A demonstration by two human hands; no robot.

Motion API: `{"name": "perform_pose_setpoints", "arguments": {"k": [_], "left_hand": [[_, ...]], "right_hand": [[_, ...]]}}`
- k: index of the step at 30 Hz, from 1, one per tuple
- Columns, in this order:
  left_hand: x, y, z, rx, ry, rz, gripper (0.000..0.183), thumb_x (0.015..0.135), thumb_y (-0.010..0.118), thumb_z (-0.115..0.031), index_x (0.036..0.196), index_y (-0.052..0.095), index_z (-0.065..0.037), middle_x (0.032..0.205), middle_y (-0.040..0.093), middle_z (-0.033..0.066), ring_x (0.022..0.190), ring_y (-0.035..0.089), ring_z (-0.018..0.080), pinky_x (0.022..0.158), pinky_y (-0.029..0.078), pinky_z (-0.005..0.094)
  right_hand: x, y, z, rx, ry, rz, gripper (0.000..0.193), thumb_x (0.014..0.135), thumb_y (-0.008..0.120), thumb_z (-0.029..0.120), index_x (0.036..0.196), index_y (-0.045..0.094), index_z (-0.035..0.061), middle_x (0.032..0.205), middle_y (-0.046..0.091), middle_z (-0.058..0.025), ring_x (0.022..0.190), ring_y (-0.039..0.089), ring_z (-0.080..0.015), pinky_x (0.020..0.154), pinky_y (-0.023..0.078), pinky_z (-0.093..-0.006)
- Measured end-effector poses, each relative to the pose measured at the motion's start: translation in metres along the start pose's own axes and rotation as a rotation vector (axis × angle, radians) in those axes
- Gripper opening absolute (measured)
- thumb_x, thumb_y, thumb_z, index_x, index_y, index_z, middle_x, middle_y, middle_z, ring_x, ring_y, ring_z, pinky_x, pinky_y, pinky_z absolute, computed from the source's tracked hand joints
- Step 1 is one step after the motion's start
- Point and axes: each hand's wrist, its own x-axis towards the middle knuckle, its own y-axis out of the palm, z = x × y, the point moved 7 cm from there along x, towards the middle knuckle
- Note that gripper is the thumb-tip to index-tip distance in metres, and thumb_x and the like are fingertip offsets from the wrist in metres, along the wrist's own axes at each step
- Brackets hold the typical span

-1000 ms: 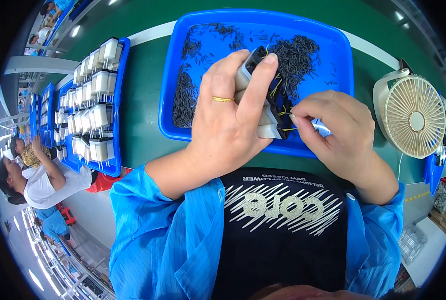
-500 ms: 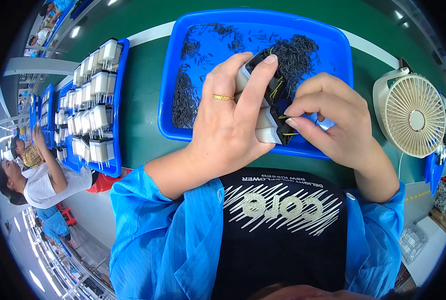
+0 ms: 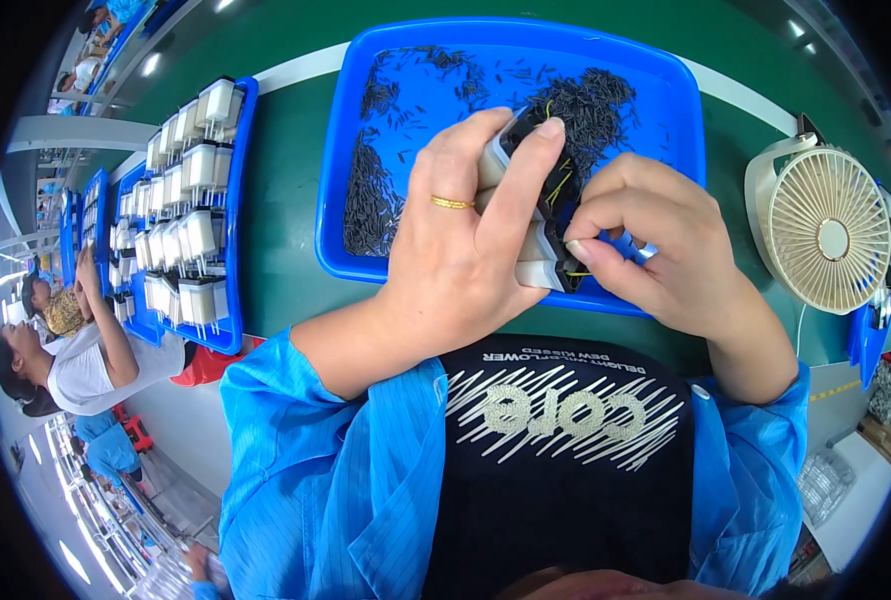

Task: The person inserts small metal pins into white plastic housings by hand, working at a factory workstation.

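Observation:
My left hand (image 3: pixel 451 240), with a gold ring on it, is wrapped round several white housings (image 3: pixel 538 272) with black ends, held in a row over the near part of a blue tray (image 3: pixel 333 150). Thin yellow wires (image 3: pixel 563 188) stick out of the black ends. My right hand (image 3: pixel 666 235) has its thumb and forefinger pinched together at the black end of the nearest housings. Whether a wire or a small black piece is between those fingertips is hidden. Short black tube pieces (image 3: pixel 588 105) lie heaped and scattered in the tray beyond my hands.
To the left, a blue tray (image 3: pixel 250 130) carries rows of white housings (image 3: pixel 206 165) with thin leads. A cream desk fan (image 3: pixel 832 238) stands at the right of the green table (image 3: pixel 286 190). A co-worker in a white shirt (image 3: pixel 96 370) is at far left.
My left hand and the housings have shifted slightly right and nearer. My right hand has moved slightly left, its fingertips still at the black end. The co-worker's arm at left has shifted.

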Motion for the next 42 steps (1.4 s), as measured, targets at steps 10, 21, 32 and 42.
{"name": "perform_pose_setpoints", "arguments": {"k": [10, 21, 32, 42], "left_hand": [[0.001, -0.003, 0.002, -0.144, -0.074, 0.035, 0.093, 0.048, 0.079, -0.004, 0.135, 0.044, -0.010, 0.128, 0.038, 0.0206, 0.106, 0.047, 0.0402, 0.086, 0.045, 0.0453], [0.002, -0.001, 0.000, -0.118, -0.049, 0.018, 0.088, 0.052, 0.077, -0.004, 0.134, 0.045, -0.009, 0.124, 0.041, 0.0213, 0.101, 0.050, 0.0391, 0.083, 0.046, 0.0440], [0.002, 0.000, -0.005, -0.066, 0.021, -0.031, 0.079, 0.058, 0.075, -0.004, 0.132, 0.049, -0.008, 0.122, 0.043, 0.0211, 0.100, 0.052, 0.0384, 0.082, 0.046, 0.0439], [0.001, 0.000, -0.009, -0.157, 0.004, -0.033, 0.073, 0.059, 0.079, -0.014, 0.127, 0.053, -0.008, 0.123, 0.044, 0.0207, 0.104, 0.052, 0.0378, 0.085, 0.047, 0.0439]], "right_hand": [[0.001, -0.005, 0.001, 0.117, 0.076, 0.018, 0.014, 0.071, 0.070, -0.001, 0.081, 0.063, 0.0052, 0.080, 0.060, -0.0035, 0.066, 0.058, -0.0150, 0.053, 0.046, -0.0258], [0.001, 0.003, -0.001, 0.067, -0.009, 0.059, 0.014, 0.071, 0.068, 0.002, 0.078, 0.057, 0.0059, 0.077, 0.056, -0.0056, 0.067, 0.058, -0.0220, 0.054, 0.045, -0.0317], [-0.004, -0.001, -0.014, 0.166, 0.366, 0.103, 0.010, 0.074, 0.073, 0.005, 0.076, 0.062, 0.0044, 0.068, 0.056, -0.0029, 0.056, 0.051, -0.0123, 0.049, 0.039, -0.0273], [-0.012, 0.000, -0.028, 0.348, 0.598, 0.150, 0.017, 0.074, 0.078, 0.007, 0.073, 0.061, 0.0031, 0.066, 0.054, 0.0037, 0.052, 0.039, 0.0001, 0.046, 0.030, -0.0174]]}}
